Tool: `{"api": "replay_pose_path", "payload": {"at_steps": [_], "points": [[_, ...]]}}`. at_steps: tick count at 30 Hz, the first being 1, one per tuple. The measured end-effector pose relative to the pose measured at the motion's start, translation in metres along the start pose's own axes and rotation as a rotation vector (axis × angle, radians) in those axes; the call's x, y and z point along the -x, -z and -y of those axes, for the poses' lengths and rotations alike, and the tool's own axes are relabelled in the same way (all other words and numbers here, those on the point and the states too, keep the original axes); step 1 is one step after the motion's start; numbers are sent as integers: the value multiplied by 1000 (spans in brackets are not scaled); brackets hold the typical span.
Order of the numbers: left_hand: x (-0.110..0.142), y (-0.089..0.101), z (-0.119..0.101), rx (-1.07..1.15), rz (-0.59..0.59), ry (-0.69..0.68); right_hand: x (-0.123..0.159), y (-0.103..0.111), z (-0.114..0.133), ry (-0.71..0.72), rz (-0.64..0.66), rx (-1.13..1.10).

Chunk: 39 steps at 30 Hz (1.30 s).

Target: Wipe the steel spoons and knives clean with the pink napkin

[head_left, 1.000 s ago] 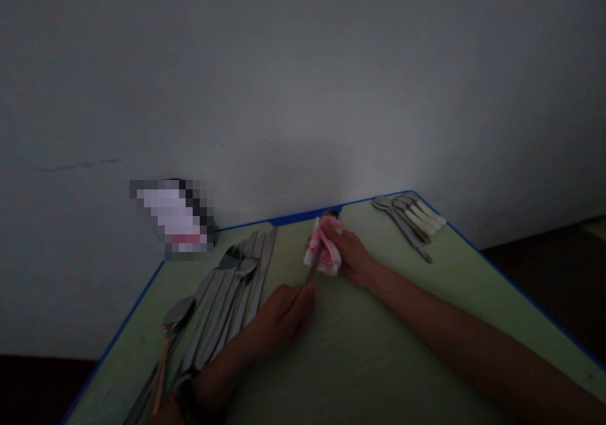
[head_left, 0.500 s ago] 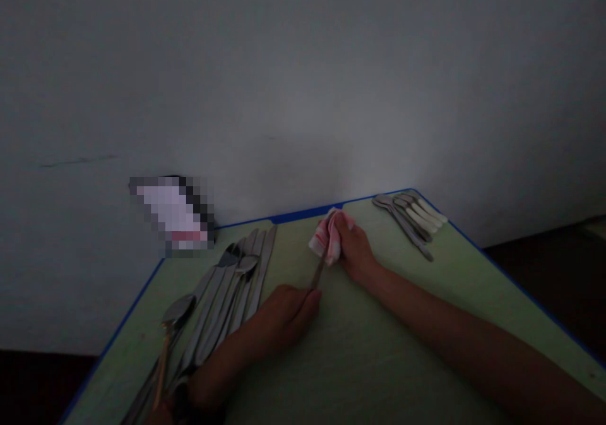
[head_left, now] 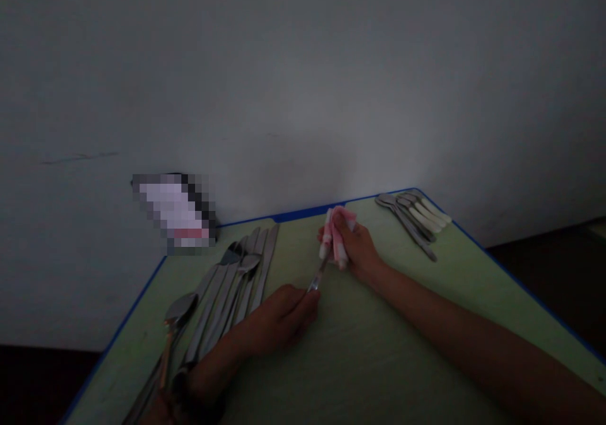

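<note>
Evidently, wiping is underway: the left hand (head_left: 286, 314) clasps a slim metal utensil (head_left: 318, 278), the right hand (head_left: 360, 249) pinches the pink-and-white cloth (head_left: 339, 243) around it; another stroke needs steady pressure.

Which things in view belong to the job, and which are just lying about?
In the job:
left hand, gripping metal utensil
right hand, holding pink-and-white cloth around it
probably left cutlery, right cutlery

Apparently not:
pixelated object by the wall

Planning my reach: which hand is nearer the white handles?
Right. The right hand is left of the white handles; the left hand is farther left, nearer the camera.
</note>
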<state>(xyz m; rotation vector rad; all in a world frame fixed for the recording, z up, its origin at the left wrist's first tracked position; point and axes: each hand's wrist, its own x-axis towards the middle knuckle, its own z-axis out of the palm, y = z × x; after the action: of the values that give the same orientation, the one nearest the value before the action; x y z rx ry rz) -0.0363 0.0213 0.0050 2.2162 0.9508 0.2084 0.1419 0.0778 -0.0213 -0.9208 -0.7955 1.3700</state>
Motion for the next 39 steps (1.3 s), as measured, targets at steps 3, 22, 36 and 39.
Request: {"api": "replay_pose_path", "payload": {"at_steps": [3,22,36,39], "points": [[0,-2,2,6,-37,-23,4,-4,-1,-72,-29,-39],[-4,2,5,52,10,3,-2,4,1,192,-11,180],[-7,-7,-1,192,-87,17,23,-20,-3,-123,-147,-55],[-9,-9,3,138,-140,3,30,-25,-9,-110,-81,-7]]}}
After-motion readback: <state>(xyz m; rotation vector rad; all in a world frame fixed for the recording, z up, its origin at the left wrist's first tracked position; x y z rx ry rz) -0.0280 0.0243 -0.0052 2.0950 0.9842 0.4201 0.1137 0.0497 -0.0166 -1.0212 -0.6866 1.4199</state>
